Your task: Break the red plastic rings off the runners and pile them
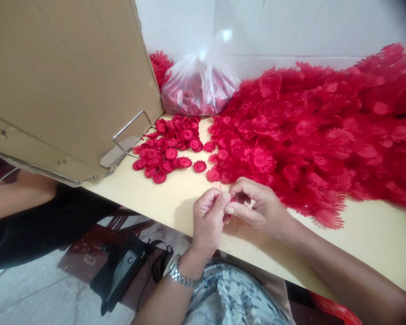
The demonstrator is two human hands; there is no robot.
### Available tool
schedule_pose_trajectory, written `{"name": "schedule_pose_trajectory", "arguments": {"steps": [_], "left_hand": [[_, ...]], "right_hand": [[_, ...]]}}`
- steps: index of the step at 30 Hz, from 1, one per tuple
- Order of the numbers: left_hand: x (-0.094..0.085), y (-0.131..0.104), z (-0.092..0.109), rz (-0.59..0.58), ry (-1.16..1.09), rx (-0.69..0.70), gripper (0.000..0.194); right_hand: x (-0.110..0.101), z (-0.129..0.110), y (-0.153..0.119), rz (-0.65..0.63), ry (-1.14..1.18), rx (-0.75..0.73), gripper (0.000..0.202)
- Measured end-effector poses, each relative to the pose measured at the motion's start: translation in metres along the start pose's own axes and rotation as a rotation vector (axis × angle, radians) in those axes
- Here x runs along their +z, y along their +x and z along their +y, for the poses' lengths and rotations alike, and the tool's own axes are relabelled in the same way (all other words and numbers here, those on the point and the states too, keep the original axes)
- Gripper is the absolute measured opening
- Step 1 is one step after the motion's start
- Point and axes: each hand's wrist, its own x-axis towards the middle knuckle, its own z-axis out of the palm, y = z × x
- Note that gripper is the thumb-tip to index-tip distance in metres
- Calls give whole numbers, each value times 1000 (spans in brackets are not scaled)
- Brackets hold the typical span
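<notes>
Left hand (208,221) and right hand (262,207) — fingertips pinched nearly closed on a small red piece (227,216) — below heaped red fringed rosettes (307,135).

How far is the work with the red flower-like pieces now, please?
It looks partly done. The small group of dark red toothed discs beside the brown cardboard box seems finished. In hand, the left hand and right hand pinch a small red piece, mostly hidden. The much bigger heap of looser, bright red fringed pieces seems left to do. For the clear plastic bag of red pieces, I cannot tell.
</notes>
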Motion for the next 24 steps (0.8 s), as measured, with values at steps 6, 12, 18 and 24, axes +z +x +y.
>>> {"name": "schedule_pose_trajectory", "arguments": {"steps": [6,12,18,24], "left_hand": [[-6,-4,-3,-99,75,-24,30],[-6,-5,-4,-116,157,24,24],[-6,-14,-6,-63,124,75,26],[-6,-8,-2,-47,-42,-6,13]], "right_hand": [[-4,4,2,-14,-164,-69,18],[4,6,-1,123,-388,-216,14],[-5,5,2,285,-425,-182,14],[-47,12,22,496,-962,-273,15]]}}
